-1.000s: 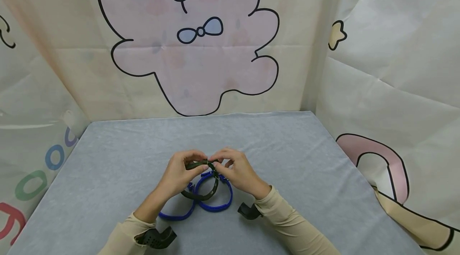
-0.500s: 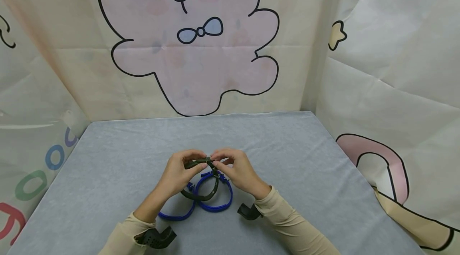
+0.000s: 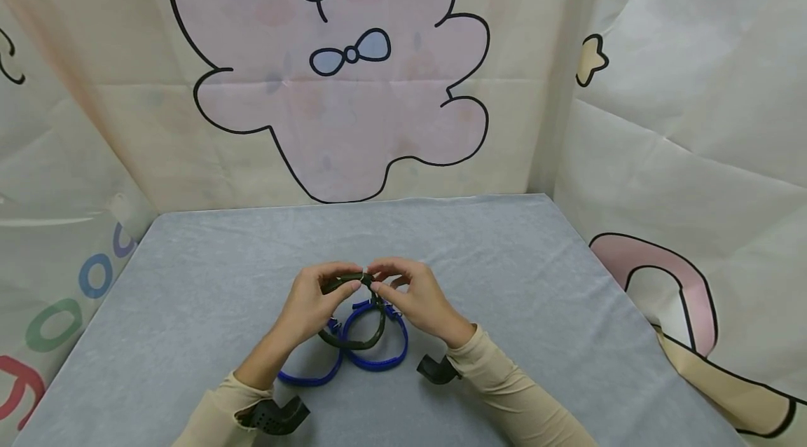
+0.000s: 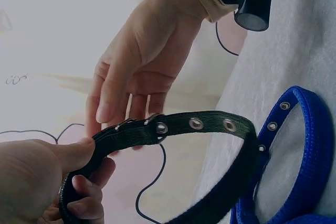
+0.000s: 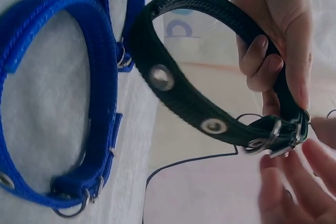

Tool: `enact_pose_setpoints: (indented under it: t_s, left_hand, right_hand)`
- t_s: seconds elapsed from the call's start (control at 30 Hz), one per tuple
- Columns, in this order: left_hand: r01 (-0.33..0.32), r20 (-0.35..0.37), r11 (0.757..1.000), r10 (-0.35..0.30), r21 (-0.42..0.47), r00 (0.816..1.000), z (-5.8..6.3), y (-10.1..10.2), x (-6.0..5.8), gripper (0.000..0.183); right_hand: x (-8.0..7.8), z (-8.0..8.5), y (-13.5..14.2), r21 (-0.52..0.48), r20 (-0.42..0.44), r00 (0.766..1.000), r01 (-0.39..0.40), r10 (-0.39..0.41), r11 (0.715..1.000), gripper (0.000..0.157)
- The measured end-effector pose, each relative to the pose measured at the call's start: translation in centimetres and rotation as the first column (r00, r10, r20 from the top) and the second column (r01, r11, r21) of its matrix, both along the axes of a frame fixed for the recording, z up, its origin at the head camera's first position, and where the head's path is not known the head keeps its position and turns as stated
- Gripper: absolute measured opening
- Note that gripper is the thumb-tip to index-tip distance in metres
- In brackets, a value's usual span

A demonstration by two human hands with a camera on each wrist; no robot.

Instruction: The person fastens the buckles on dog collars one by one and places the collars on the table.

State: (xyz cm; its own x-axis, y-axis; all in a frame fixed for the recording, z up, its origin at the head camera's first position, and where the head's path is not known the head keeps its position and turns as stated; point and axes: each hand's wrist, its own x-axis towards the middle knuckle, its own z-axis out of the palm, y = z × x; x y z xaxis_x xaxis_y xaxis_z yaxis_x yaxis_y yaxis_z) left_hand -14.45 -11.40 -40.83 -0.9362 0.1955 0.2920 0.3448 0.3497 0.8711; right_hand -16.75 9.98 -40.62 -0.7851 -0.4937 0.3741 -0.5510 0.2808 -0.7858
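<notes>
A dark green pet collar (image 3: 356,344) with metal eyelets and a buckle (image 5: 286,135) is held up in a loop above the table. My left hand (image 3: 309,303) grips its band beside the buckle, the thumb on one face and curled fingers on the other, as the left wrist view shows. At the buckle end, my right hand (image 3: 416,300) has its thumb and fingertips on either side in a light pinch. The buckle partly hides their contact. A blue collar (image 3: 378,366) and another blue collar (image 3: 312,382) lie on the table below the hands.
A grey cloth (image 3: 504,258) covers the table. Printed fabric walls (image 3: 681,104) stand behind and at both sides. Black wrist cameras (image 3: 277,417) are strapped to both forearms.
The green collar's buckle end has risen slightly with both hands' fingertips. The strap end that showed between the right fingers a second ago is less visible now. The blue collars have not moved.
</notes>
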Motion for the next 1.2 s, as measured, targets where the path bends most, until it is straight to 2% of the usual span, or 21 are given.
enact_pose_setpoints:
  t_s: [0.13,0.23,0.47,0.8,1.03,1.2]
  left_hand:
    - [-0.039,-0.015,0.999,0.04,0.033,0.999,0.2,-0.2,-0.1,0.024]
    - [-0.07,-0.019,0.996,0.071,0.062,0.997,0.2,-0.3,-0.2,0.025]
    - [-0.064,-0.003,0.994,0.065,0.086,0.998,0.3,-0.5,-0.4,0.028]
    - [-0.05,0.036,0.999,0.05,0.01,0.998,0.6,-1.0,-0.4,0.039]
    - [-0.032,0.086,0.997,0.038,-0.071,0.996,0.6,-1.2,-0.4,0.044]
    - [-0.015,0.107,0.995,0.025,-0.097,0.994,0.6,-1.3,-0.5,0.045]
  right_hand:
    - [-0.4,0.1,0.2,0.096,0.025,0.999,-0.035,0.033,0.995,0.041]
    - [-0.7,0.0,0.2,0.139,0.049,0.997,-0.058,0.052,0.989,0.046]
    - [-1.0,0.0,0.6,0.082,0.103,0.994,-0.043,0.035,0.996,0.047]
    - [-2.0,-0.1,1.5,0.018,0.178,0.983,-0.037,0.033,0.999,0.047]
    - [-2.5,-0.2,1.8,0.04,0.206,0.978,-0.025,0.016,0.999,0.045]
    - [-2.9,-0.3,1.9,0.06,0.223,0.975,-0.027,0.013,0.998,0.042]
